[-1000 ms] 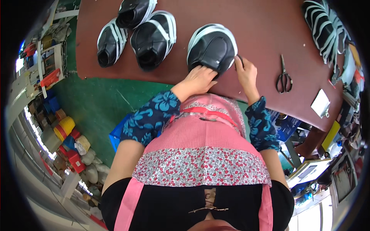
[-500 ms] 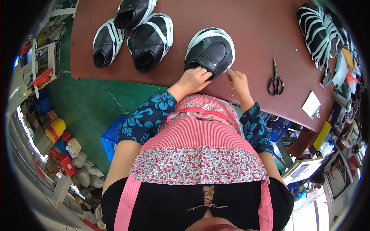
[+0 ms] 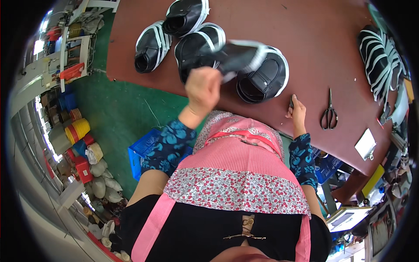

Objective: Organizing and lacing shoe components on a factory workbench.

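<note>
My left hand (image 3: 203,89) is closed on a black shoe upper (image 3: 240,56) with a white edge, raised above the table and smeared by motion. Below and to the right of it, a stack of similar uppers (image 3: 265,77) rests near the table's front edge. My right hand (image 3: 298,112) is beside that stack, its fingers closed around a small dark object (image 3: 291,103) whose kind I cannot make out. Left of the stack lie more black uppers: a pile (image 3: 190,50) partly hidden by the raised one, another pile (image 3: 150,49) at far left, and one group (image 3: 185,17) behind them.
Black-handled scissors (image 3: 329,114) lie on the reddish-brown table (image 3: 314,48), right of my right hand. A white card with a clip (image 3: 365,144) lies near the right edge. Farther back is a long row of black-and-white uppers (image 3: 379,61). Blue crates (image 3: 142,146) stand below the table.
My left hand has lifted an upper off the front stack and moved it leftward. My right hand has drawn away from the stack. The whole view has shifted slightly.
</note>
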The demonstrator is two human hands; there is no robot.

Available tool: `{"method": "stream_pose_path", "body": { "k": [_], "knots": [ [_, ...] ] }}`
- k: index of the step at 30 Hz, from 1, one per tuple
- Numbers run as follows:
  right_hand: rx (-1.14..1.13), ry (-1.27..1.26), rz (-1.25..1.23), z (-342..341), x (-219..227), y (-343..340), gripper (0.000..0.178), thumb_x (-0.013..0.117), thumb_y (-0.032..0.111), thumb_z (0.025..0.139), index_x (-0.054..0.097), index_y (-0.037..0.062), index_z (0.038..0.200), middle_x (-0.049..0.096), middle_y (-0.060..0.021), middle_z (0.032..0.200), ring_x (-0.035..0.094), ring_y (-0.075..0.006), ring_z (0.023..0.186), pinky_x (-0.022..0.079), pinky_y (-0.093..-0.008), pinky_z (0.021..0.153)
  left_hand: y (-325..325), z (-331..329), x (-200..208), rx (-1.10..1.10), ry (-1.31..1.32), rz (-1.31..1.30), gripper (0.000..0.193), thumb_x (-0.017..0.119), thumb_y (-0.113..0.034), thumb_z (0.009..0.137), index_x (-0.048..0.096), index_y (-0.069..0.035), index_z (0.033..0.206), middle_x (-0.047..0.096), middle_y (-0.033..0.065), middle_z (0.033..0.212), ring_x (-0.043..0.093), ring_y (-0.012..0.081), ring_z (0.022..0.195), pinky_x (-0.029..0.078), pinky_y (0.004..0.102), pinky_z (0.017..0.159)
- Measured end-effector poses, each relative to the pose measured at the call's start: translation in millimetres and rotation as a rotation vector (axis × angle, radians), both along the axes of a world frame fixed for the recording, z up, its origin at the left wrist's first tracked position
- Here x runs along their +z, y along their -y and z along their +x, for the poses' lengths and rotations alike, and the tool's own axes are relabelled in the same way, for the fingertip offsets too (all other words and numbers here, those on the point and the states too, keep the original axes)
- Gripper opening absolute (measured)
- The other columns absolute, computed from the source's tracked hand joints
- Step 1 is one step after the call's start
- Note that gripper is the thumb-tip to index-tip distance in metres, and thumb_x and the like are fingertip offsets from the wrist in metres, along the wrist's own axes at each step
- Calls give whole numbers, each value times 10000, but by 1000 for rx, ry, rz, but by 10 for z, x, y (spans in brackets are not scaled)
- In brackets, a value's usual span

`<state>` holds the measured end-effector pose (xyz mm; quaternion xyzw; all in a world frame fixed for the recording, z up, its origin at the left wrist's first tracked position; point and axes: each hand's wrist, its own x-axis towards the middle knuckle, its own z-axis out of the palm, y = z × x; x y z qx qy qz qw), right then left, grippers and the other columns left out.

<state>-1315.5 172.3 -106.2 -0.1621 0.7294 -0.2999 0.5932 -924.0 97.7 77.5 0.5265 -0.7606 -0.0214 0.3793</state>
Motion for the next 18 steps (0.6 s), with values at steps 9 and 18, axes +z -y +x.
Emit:
{"method": "stream_pose_path", "body": {
  "k": [9, 18],
  "knots": [
    [88, 140, 46, 73, 40, 281, 534, 718, 501, 1091, 618, 58, 810, 510, -34, 564, 511, -176, 414, 512, -341, 465, 1784, 2017, -894, 224, 401, 212, 249, 781, -217, 1030, 724, -82, 1232, 723, 166, 1232, 677, 409, 1154, 551, 518, 982],
    [-3, 92, 60, -107, 29, 114, 553, 731, 509, 1079, 627, 34, 815, 532, -43, 569, 529, -180, 422, 514, -343, 457, 482, -430, -715, -458, 267, 150, 221, 809, -274, 1013, 728, -127, 869, 673, 67, 783, 686, 335, 750, 545, 464, 620]
  ]
}}
